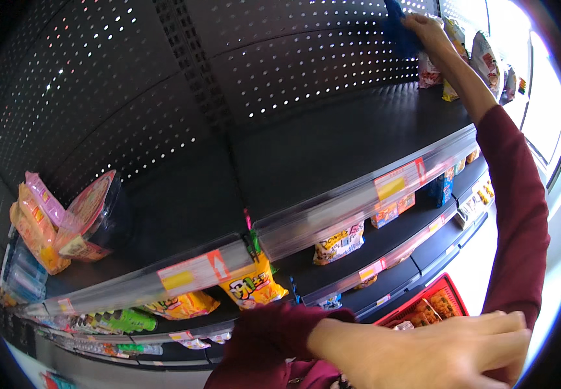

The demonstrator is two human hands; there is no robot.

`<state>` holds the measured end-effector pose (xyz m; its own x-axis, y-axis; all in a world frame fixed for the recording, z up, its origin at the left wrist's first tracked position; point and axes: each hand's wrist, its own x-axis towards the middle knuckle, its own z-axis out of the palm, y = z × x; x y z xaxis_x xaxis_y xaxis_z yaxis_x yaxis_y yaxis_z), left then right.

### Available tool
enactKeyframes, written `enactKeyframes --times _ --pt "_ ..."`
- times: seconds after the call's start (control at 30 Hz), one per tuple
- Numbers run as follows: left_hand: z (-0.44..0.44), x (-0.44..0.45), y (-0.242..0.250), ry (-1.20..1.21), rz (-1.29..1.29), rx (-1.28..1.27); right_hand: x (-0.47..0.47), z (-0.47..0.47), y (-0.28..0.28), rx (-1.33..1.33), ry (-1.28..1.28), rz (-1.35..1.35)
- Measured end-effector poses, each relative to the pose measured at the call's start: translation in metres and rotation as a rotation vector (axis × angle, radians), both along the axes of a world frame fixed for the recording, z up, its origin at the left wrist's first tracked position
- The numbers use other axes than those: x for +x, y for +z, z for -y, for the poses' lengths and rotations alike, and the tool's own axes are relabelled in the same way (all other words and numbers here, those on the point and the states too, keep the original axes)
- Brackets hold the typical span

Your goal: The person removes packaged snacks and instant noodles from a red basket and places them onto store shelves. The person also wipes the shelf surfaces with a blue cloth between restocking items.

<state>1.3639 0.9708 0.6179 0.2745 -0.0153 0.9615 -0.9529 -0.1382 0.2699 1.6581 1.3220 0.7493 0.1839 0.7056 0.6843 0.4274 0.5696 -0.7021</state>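
Observation:
My right hand [424, 30] reaches to the top right and grips a dark blue cloth [402, 36] against the perforated metal back panel [309, 63] of a shelf unit. Next to that hand stand snack bags [450, 39] on the upper black shelf [339, 131]. My left hand [421, 350] is low in the foreground, back upward and slightly blurred. Its fingers are bent loosely and nothing shows in them; its palm is hidden. Beyond it is a red plastic basket [458, 294] with packaged food [441, 304] inside.
Packaged snacks [42, 223] lean at the upper shelf's left end. Clear price-label rails [319, 233] edge the shelves. Lower shelves hold a yellow snack bag [256, 284], a white snack bag [341, 243] and small boxes [387, 215]. Bright glass panes [548, 102] stand at far right.

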Motion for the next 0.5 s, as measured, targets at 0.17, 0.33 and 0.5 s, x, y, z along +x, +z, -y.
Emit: enactKeyframes --times 0.17,0.33,0.5 --pt "-0.035 -0.065 0.000 1.130 -0.281 0.277 -0.025 -0.041 0.052 0.255 -0.096 -0.148" --pt "-0.022 -0.145 -0.030 1.977 -0.267 0.393 0.051 -0.148 0.081 0.459 -0.445 0.134" --pt "-0.015 -0.200 -0.054 2.477 -0.182 0.571 -0.011 -0.115 -0.001 -0.041 -0.562 0.518"
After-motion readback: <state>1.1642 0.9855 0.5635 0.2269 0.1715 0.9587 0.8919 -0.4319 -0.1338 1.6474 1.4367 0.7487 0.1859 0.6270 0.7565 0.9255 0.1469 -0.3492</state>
